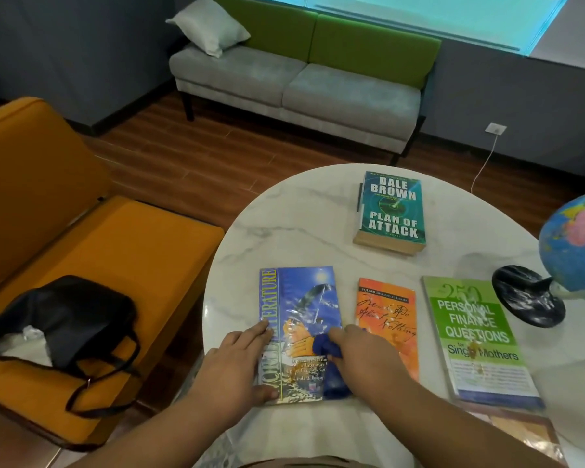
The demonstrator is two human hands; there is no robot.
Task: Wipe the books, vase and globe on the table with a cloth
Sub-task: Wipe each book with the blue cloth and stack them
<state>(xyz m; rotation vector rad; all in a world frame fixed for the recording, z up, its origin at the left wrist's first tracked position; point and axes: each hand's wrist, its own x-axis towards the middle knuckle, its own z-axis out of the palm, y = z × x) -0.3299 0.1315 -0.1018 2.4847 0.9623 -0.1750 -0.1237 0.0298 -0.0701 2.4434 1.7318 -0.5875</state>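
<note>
A blue literature book (301,298) lies flat at the near left of the round marble table (284,224). My left hand (233,363) rests on its left edge with fingers laid flat. My right hand (365,356) grips a blue cloth (328,363) against the book's right side. To the right lie an orange Shakespeare paperback (390,309) and a green personal finance book (477,332). A thick teal Dale Brown novel (390,211) sits farther back. The globe (574,244) on its black base (527,295) stands at the right edge. No vase is in view.
An orange sofa (81,231) stands left of the table with a black bag (68,319) on its seat. A grey and green sofa (301,82) with a white cushion (210,25) stands against the far wall. Wooden floor lies between.
</note>
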